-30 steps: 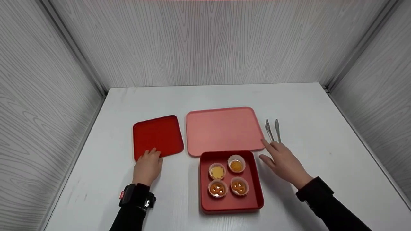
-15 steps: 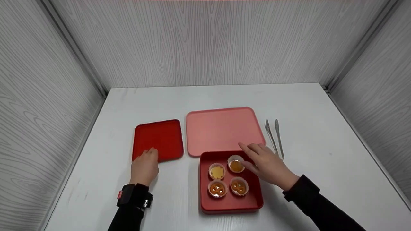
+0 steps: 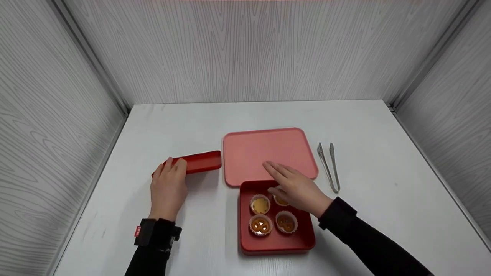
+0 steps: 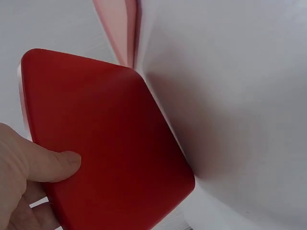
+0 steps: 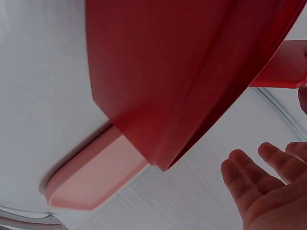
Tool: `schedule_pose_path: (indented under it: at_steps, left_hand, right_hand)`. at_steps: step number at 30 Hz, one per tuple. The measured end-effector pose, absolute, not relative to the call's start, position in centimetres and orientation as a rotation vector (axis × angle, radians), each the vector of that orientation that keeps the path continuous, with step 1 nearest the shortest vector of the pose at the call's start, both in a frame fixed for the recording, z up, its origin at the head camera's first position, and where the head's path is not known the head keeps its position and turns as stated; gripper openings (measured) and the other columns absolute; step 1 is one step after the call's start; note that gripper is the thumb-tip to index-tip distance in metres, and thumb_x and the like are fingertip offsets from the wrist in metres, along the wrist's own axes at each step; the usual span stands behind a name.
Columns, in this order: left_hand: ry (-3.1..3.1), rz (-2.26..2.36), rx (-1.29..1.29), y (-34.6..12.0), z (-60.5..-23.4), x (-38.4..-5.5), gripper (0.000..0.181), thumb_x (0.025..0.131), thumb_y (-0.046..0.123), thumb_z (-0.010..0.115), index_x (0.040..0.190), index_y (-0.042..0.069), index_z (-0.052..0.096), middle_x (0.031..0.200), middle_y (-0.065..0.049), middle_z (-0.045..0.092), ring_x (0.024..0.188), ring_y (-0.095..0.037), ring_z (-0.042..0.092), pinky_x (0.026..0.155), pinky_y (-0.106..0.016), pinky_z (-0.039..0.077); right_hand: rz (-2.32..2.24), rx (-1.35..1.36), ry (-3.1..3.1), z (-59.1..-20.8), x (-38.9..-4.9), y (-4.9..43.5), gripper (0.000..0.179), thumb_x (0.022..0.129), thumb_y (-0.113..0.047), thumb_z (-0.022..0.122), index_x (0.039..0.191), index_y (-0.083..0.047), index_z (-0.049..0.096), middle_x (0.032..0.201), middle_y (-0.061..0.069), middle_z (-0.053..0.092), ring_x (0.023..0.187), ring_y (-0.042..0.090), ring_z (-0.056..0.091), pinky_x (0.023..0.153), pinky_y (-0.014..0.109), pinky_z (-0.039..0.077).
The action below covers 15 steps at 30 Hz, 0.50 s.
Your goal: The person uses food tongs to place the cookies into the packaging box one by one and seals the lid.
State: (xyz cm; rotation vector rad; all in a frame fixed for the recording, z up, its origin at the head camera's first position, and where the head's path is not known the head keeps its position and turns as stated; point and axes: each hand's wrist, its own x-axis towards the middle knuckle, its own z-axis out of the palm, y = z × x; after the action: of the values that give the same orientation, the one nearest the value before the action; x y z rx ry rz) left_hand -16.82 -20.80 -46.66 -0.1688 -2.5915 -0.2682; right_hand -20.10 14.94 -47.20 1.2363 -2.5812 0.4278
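Note:
My left hand (image 3: 168,191) grips the near edge of a square red lid (image 3: 204,162), which stands tilted up at the left. In the left wrist view the thumb lies on the lid's flat face (image 4: 110,139), with the other fingers behind its edge. A deep red square box (image 3: 274,244) sits at the front centre. Inside it are several small treats in paper cups, such as a yellow one (image 3: 260,206) and a glossy brown one (image 3: 261,225). My right hand (image 3: 301,189) is over the box's back right corner, fingers extended, partly hiding one cup.
A pink rectangular tray (image 3: 264,151) lies flat behind the box. Metal tongs (image 3: 329,168) rest on the white table to the tray's right. Grey wood-grain panels (image 3: 245,53) stand at the back and both sides.
The red lid has gone from lying flat to tilted up in my left hand. My right hand has moved left from beside the tongs to over the box.

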Motion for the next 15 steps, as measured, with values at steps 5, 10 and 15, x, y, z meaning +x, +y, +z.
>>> schedule_pose_path:
  at_steps: [5,10,15]
  left_hand:
    - [-2.499,-0.267,-0.205,-20.0,-45.3,-16.3,0.028,0.082,-0.012,0.073,0.106,-0.004,0.061,0.112,-0.025,0.073,0.119,-0.042,0.065,0.103,-0.060,0.049]
    - [-2.444,-0.249,-0.244,-18.8,-43.7,-15.7,0.037,0.079,-0.008,0.079,0.113,-0.003,0.064,0.119,-0.022,0.072,0.121,-0.040,0.065,0.105,-0.059,0.049]
    - [-2.406,-0.257,-0.319,-17.5,-42.5,-15.1,0.033,0.080,-0.008,0.079,0.110,-0.002,0.065,0.123,-0.019,0.072,0.120,-0.038,0.066,0.105,-0.058,0.049]
  right_hand:
    - [0.452,1.277,-2.604,-46.9,-20.8,13.5,0.070,0.103,-0.027,0.064,0.161,-0.007,0.031,0.160,0.014,0.042,0.143,0.031,0.046,0.117,0.045,0.040]
    - [0.465,1.283,-2.623,-46.6,-21.4,12.6,0.071,0.103,-0.025,0.063,0.162,-0.007,0.028,0.164,0.014,0.036,0.149,0.030,0.039,0.120,0.044,0.036]
    - [0.474,1.269,-2.615,-46.1,-21.7,12.3,0.072,0.103,-0.027,0.063,0.162,-0.007,0.027,0.164,0.014,0.034,0.149,0.031,0.038,0.119,0.046,0.037]
